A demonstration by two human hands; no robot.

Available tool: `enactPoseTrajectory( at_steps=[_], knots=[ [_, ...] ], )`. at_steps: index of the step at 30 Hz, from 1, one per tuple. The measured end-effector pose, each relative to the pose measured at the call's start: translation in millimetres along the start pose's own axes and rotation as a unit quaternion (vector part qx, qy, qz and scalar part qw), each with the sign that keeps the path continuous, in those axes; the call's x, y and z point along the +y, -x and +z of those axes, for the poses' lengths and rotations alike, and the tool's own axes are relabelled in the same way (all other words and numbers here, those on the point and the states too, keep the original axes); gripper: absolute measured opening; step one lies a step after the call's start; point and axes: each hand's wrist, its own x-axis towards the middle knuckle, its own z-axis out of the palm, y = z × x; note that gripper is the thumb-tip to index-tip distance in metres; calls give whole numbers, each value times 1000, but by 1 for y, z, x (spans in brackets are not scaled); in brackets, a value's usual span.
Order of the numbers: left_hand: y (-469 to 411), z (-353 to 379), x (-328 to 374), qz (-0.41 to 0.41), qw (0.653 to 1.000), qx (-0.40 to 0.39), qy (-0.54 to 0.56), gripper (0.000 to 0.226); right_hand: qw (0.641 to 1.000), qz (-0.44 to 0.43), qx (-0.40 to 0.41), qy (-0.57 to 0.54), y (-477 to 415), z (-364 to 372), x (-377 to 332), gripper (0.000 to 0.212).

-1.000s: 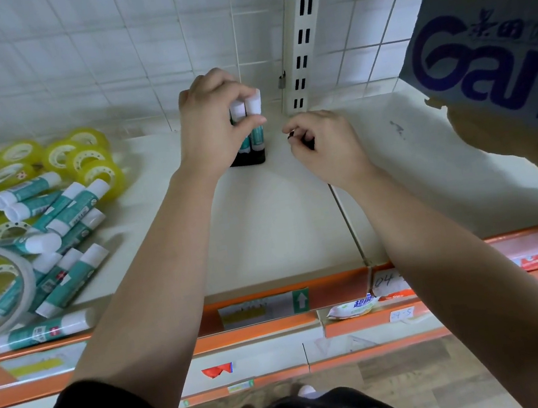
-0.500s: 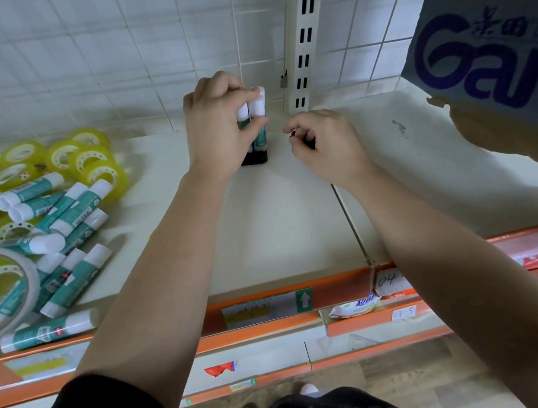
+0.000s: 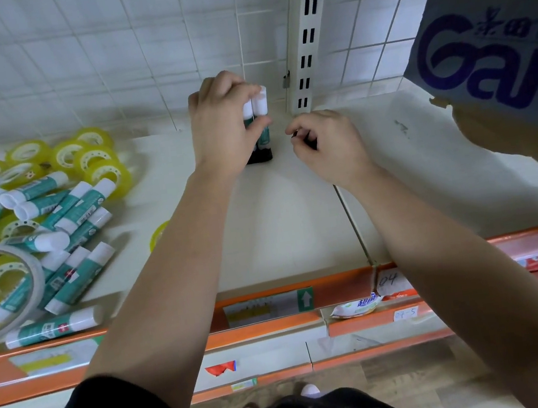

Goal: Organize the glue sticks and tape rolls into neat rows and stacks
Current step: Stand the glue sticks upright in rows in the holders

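Left hand [image 3: 222, 130] grips two upright glue sticks [image 3: 260, 101] just left of slotted post [image 3: 307, 42]; right hand [image 3: 328, 147] curled beside them, contents unclear.

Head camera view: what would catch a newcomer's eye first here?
First, the left hand gripping two upright glue sticks at the back of the shelf, with the right hand curled just to their right. At the shelf's left end lies a jumbled heap of teal glue sticks and yellow tape rolls. A cardboard box with big blue lettering looms at the upper right.
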Motion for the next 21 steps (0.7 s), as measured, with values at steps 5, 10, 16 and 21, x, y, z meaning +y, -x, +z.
enactPoseTrajectory(
  at_steps=[5, 10, 16, 21],
  knots=[
    [0, -10, 3, -11, 999, -41, 24, 43, 1000, -12, 23, -8, -3, 0, -5, 19],
    [5, -38, 3, 11, 998, -45, 48, 39, 998, -33, 45, -27, -11, -3, -20, 20],
    [44, -101, -24, -15, 999, -29, 29, 23, 995, -65, 46, -54, -14, 4, -61, 18],
    [92, -155, -47, -36, 999, -15, -34, 19, 989, -106, -2, -102, -4, 36, -108, 14]
  ],
)
